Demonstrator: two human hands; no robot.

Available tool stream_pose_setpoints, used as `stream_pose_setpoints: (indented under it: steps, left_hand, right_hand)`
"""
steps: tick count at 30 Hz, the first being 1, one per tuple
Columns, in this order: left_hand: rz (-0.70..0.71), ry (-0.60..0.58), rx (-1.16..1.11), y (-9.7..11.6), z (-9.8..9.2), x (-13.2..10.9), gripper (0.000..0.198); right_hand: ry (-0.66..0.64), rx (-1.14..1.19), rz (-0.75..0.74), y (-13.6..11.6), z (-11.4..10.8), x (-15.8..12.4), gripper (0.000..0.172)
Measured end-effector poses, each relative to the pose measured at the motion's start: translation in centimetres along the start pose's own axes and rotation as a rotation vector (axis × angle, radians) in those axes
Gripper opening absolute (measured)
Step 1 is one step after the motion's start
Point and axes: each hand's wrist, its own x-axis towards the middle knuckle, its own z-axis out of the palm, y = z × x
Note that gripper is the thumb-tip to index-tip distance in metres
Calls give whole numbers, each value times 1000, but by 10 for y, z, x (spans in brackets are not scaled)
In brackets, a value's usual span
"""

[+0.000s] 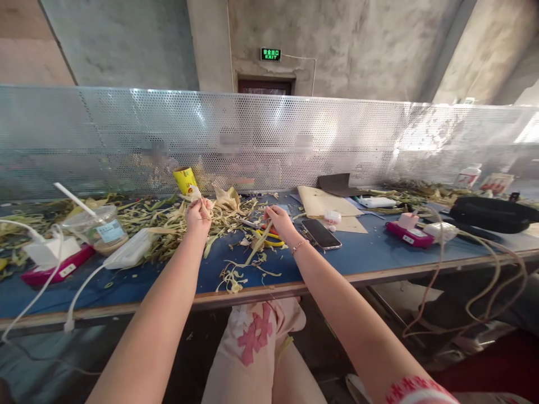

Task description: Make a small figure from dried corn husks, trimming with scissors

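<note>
My left hand [199,213] is closed in a pinch over the heap of dry, yellowish-green plant strips [168,238], with a pale dried scrap showing above its fingers. To its right, my right hand [275,217] is closed too, its fingertips together at the upper end of a dried plant stalk [255,247]. That stalk slants down toward the table's front edge and ends in curled pale pieces. Partly behind it lie scissors with yellow handles [275,243]. A yellow roll [184,179] stands behind my left hand.
A phone [322,233], white earbud case [332,217] and brown paper [326,201] lie to the right. On the left are a plastic cup with a straw [107,230], a white power bank [130,248] and cables. A perforated metal screen [269,134] closes the table's back; a black pouch [492,214] lies far right.
</note>
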Motion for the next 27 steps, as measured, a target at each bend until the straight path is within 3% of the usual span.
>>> stream_pose_setpoints:
  steps: [4, 8, 13, 20, 23, 27]
  left_hand:
    - [1, 5, 7, 0, 1, -3, 29]
    - [-4, -20, 42, 0, 1, -4, 29]
    - [-11, -44, 32, -2, 1, -5, 28]
    - [-29, -24, 13, -3, 1, -5, 27]
    - [-26, -29, 23, -4, -1, -2, 26]
    - [-28, -29, 25, -5, -4, 2, 23]
  right_hand:
    - [-58, -350, -182, -2, 1, -5, 22]
    - [13, -512, -292, -1, -2, -6, 22]
    - [112, -318, -123, 1, -2, -1, 20]
    - [76, 59, 141, -4, 4, -4, 19]
    - [-50, 125, 116, -12, 9, -15, 22]
    - [-397, 100, 43, -20, 14, -26, 27]
